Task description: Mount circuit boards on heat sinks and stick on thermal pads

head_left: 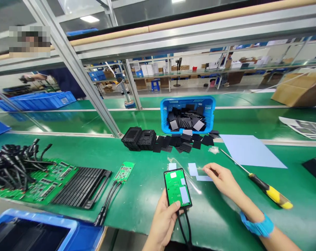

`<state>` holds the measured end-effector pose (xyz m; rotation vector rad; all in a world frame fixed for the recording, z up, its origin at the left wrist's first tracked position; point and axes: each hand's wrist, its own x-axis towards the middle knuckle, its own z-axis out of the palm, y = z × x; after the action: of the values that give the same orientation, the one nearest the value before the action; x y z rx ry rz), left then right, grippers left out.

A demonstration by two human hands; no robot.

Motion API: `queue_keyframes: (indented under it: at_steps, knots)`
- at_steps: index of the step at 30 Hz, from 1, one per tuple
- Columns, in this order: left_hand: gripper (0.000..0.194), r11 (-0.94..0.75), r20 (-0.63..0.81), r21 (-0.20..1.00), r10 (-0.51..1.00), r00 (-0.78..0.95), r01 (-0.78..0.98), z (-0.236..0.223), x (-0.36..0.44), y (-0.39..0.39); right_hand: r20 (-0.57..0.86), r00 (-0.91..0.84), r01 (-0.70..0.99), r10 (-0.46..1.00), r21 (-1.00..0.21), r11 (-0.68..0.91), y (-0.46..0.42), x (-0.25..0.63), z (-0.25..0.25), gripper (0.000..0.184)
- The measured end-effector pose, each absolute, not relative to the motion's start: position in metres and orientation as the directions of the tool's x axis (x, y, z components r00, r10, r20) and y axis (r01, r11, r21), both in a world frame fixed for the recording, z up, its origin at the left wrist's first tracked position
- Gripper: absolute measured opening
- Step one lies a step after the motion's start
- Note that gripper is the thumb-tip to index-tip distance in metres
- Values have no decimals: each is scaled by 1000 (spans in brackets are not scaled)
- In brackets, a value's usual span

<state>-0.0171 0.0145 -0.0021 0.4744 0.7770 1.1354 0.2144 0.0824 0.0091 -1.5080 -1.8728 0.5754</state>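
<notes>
My left hand (pixel 165 216) grips a black plastic case with a green circuit board (pixel 173 188) set in it, thumb over the lower edge. Two pale blue pads stick to the board's right side, and black cables hang from the bottom. To its right, my right hand (pixel 222 177) is closed in a pinch just above the green bench. Whatever its fingertips hold is too small to make out. Beside them lie a pale blue pad (pixel 192 169) and a pale strip (pixel 204 178). Some clear film lies on the bench between the hands.
A blue basket (pixel 161 118) of black plates stands behind, with loose plates and stacked black cases (pixel 131 138) before it. At right are a yellow-black screwdriver (pixel 270 191) and a pale blue sheet (pixel 252 150). Cabled circuit boards (pixel 45 184) and a black rack (pixel 81 186) lie left.
</notes>
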Motion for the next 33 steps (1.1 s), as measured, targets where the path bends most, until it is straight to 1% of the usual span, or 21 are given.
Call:
queue_keyframes:
  at_steps: [4,8,13,18,21,27,30,33]
  knots:
    - [56,387,-346,681,918,192,-621,-9,-16,22,204,-113,785,972,-581,213,82,246,-5,26]
    - [62,392,-366,668,913,179,-633,-16,-13,27,201,-163,812,966,-529,247,74,251,-20,26]
    - [66,405,-377,666,908,186,-626,-19,-13,26,198,-213,799,957,-528,287,68,245,-22,29]
    - [62,393,-355,686,915,190,-612,-19,-13,25,187,-191,795,964,-546,264,68,244,-19,19]
    - [61,389,-352,687,917,187,-614,-20,-13,25,168,-188,793,968,-556,250,68,245,-14,16]
    - [65,376,-345,700,922,174,-606,-23,-12,26,136,-190,781,972,-579,234,73,247,-2,19]
    - [67,385,-362,699,917,165,-603,-24,-12,27,161,-152,798,975,-562,217,82,249,-2,18]
    - [64,386,-364,695,917,166,-607,-23,-12,27,201,-105,826,974,-528,199,96,252,-6,17]
